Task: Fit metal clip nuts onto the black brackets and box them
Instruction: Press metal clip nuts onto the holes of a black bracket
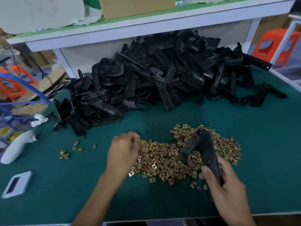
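right hand (228, 181) grips bracket (203, 149) over clip nuts (166, 162) | left hand (123, 150) at pile's edge, grasp unclear

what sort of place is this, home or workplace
Probably a small factory assembly bench: a big heap of identical black brackets at the back, a loose pile of metal clip nuts on a green work mat, and a cardboard box on the shelf above.

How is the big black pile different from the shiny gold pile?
The bracket pile is black and heaped high; the clip nut pile is gold and spread low. The bracket pile holds long pieces; the clip nut pile holds tiny squares. Both lie on the green mat.
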Demonstrator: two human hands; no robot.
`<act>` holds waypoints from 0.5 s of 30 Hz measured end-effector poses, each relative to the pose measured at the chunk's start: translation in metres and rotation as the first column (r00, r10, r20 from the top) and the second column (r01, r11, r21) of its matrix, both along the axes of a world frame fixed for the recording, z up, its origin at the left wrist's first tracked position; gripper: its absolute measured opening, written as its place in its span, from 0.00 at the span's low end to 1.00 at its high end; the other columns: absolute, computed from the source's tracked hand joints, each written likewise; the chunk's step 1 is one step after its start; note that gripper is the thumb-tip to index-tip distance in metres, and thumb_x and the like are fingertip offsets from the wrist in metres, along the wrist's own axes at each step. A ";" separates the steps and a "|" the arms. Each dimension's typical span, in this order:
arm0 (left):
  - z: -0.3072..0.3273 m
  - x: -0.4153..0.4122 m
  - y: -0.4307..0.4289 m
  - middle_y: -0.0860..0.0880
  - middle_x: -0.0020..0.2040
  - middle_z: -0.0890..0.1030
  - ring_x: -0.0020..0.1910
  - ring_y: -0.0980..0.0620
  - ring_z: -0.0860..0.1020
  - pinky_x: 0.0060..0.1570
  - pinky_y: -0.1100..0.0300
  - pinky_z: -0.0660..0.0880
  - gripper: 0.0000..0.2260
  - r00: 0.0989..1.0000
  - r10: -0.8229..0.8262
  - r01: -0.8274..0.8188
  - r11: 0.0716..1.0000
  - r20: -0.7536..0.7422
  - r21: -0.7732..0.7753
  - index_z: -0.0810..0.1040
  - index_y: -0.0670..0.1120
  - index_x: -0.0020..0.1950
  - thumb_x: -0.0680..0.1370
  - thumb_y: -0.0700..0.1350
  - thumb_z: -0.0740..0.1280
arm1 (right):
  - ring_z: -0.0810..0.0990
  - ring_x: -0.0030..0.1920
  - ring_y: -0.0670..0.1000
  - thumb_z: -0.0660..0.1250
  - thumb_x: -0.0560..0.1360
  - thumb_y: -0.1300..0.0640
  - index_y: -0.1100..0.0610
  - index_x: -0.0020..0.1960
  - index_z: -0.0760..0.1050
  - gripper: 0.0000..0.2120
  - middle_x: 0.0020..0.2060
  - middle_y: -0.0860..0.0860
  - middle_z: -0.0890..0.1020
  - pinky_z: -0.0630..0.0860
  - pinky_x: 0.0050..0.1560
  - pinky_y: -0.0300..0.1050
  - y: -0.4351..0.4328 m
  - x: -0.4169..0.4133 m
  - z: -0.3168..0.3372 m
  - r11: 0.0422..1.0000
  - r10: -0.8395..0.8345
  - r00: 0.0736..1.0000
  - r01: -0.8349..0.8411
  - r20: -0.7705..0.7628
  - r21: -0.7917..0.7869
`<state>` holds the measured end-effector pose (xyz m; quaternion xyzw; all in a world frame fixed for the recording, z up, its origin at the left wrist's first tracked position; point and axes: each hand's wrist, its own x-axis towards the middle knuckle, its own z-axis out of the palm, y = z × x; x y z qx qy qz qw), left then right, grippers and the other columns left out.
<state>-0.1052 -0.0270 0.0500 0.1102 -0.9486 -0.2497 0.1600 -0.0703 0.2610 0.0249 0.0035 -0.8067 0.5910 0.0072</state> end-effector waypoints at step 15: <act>0.002 -0.051 -0.034 0.54 0.44 0.81 0.48 0.53 0.79 0.49 0.56 0.76 0.04 0.949 -0.160 0.159 0.987 0.274 0.024 0.80 0.52 0.45 0.79 0.45 0.71 | 0.84 0.37 0.40 0.64 0.72 0.33 0.20 0.59 0.64 0.17 0.41 0.38 0.85 0.77 0.40 0.41 -0.002 -0.002 -0.007 0.994 0.014 0.997 -0.005 -0.080 0.109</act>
